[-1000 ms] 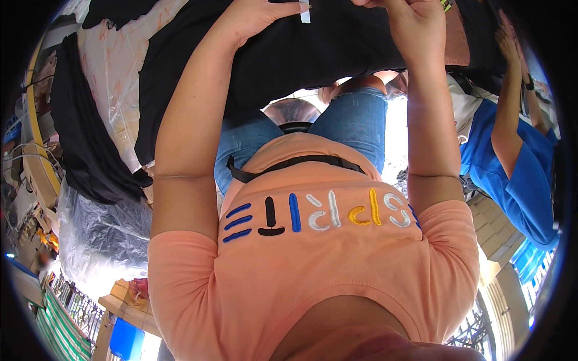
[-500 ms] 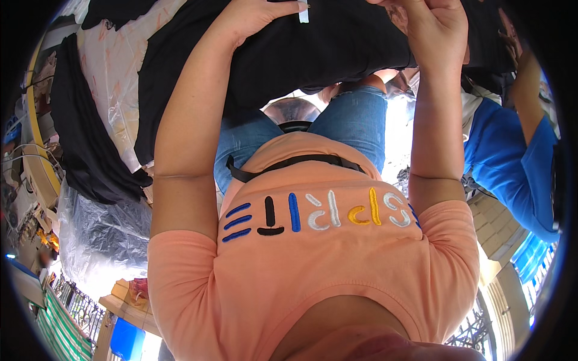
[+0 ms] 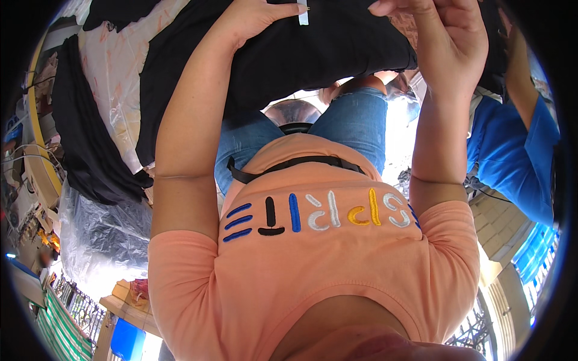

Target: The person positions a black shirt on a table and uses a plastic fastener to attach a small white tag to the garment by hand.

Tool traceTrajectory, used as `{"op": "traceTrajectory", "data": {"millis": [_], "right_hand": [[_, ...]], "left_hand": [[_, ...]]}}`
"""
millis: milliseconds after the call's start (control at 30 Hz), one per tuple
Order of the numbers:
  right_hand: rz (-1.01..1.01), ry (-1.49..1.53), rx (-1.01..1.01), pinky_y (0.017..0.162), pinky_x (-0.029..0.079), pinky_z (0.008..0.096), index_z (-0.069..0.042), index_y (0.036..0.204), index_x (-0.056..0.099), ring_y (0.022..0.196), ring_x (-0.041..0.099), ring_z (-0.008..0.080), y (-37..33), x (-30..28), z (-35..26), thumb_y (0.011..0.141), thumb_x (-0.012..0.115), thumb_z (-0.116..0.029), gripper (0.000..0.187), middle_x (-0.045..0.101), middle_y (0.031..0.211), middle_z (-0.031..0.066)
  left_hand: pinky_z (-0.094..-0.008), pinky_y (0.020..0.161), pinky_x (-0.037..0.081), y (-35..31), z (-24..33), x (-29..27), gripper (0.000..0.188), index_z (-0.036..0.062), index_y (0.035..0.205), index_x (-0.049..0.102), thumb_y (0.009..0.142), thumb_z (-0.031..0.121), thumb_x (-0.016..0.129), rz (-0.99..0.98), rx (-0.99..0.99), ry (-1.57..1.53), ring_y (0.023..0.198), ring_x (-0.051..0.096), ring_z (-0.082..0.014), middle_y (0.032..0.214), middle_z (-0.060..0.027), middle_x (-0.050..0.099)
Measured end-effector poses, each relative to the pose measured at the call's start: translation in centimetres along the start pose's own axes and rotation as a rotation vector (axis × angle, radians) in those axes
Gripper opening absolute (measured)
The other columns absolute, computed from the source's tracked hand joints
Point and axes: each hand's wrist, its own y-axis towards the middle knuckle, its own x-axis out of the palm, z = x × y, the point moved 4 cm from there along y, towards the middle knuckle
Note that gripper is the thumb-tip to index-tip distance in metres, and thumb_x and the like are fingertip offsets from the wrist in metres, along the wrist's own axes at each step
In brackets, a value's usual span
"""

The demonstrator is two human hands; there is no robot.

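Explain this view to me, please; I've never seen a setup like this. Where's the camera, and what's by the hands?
No machine here: these are a person's bare hands. A wide fisheye camera worn on the head, the left of a pair, looks down, so straight edges bend near the rim. Picture left is the person's left.

Black cloth is spread out in front of the person. The left hand has its thumb at a small white strip; the top edge cuts the hand off, so its grip is unclear. The right hand has bent fingers; I can't tell whether it holds anything. Clear plastic is at the left, and someone in a blue top at the far right.
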Motion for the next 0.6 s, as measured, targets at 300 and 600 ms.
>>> {"op": "traceTrajectory", "data": {"millis": [300, 600], "right_hand": [[-0.067, 0.052, 0.028, 0.065, 0.057, 0.0204, -0.001, 0.107, 0.053, 0.072, 0.066, 0.0105, -0.4, 0.9, 0.4, 0.102, 0.061, 0.0, 0.009, 0.064, 0.087, 0.006], [-0.055, 0.091, 0.078, 0.066, 0.055, 0.0204, -0.001, 0.108, 0.054, 0.072, 0.066, 0.011, -0.9, 1.2, 0.7, 0.102, 0.06, 0.001, 0.009, 0.064, 0.087, 0.0053]], "left_hand": [[-0.0267, 0.072, 0.052, 0.2, 0.0, -0.2, 0.021, -0.0019, 0.1, 0.079, 0.09, 0.017, 0.08, 0.024, 0.075, 0.08, 0.078, 0.064, -0.0106, 0.088, -0.003, 0.073], [-0.0265, 0.074, 0.052, 0.3, -0.4, -0.2, 0.021, -0.0017, 0.101, 0.079, 0.09, 0.016, 0.08, 0.03, 0.021, 0.045, 0.081, 0.064, -0.0105, 0.089, -0.0028, 0.073]]}}
